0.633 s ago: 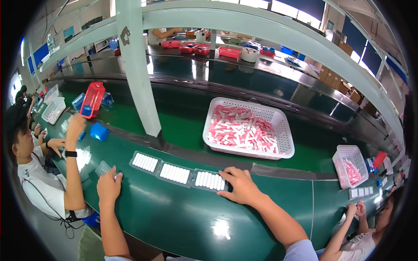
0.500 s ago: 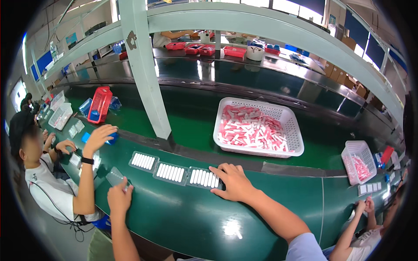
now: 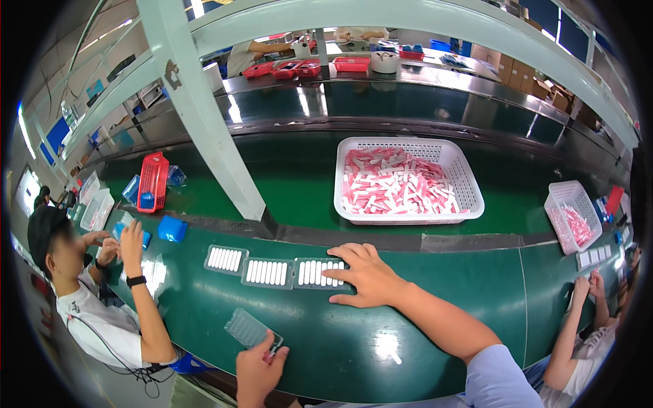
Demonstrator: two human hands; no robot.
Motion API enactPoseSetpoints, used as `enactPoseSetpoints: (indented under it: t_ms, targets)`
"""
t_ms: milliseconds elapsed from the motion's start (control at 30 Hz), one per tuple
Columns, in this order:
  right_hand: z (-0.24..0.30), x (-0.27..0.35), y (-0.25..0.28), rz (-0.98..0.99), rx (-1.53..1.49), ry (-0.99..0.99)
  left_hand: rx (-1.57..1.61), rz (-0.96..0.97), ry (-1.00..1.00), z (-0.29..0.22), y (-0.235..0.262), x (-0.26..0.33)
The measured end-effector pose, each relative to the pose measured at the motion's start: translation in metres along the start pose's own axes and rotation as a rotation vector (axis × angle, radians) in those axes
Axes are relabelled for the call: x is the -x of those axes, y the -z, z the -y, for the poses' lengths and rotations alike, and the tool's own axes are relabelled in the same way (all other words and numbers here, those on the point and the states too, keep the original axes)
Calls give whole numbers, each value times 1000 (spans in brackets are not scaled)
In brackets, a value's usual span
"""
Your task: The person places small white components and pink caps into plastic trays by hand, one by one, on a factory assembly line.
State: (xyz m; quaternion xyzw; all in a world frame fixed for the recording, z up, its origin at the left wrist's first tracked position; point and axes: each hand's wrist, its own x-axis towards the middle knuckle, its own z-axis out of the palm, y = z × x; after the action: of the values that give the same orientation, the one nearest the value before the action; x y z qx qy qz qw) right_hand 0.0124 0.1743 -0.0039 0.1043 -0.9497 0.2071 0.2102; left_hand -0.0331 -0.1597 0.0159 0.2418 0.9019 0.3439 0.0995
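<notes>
My left hand (image 3: pixel 262 370), near the table's front edge, pinches a clear plastic tray (image 3: pixel 246 328) by its near corner between thumb and fingers. The ribbed tray looks empty and is tilted. My right hand (image 3: pixel 373 280) lies with spread fingers on the right end of a clear tray of white sticks (image 3: pixel 311 273), hiding part of it. Two similar filled trays continue the row to the left, a middle tray (image 3: pixel 267 273) and a left tray (image 3: pixel 226 258). One loose white stick (image 3: pixel 396 356) lies on the green table to the right.
A large white basket (image 3: pixel 476 204) of pink and white sticks stands beyond the row. A metal post (image 3: pixel 204 115) rises behind the trays. At left a co-worker (image 3: pixel 112 306) handles something small near a blue packet (image 3: pixel 172 229) and red basket (image 3: pixel 162 180). Another person works at right beside a smaller basket (image 3: pixel 554 204).
My left hand has brought the clear tray rightward and nearer to me. My right hand's fingers have shifted over the rightmost filled tray. The left co-worker's raised hand has come down beside the other.
</notes>
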Motion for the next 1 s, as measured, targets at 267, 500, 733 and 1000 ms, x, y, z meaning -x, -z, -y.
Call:
enactPoseSetpoints:
  t_ms: [267, 500, 733, 1000]
  targets:
    - [-6, 10, 4, -134, -61, 10, 181, 72, -50, -18, -17, -7]
    - [-11, 16, 3, -155, -41, -44, 286, -93, 61, 12, -13, -15]
    - [-10, 17, 8, -76, -138, 13, 83, -200, 52, 34, 1, -23]
    - [-11, 18, 3, -50, -106, -10, 135, -237, 161, 48, 0, -23]
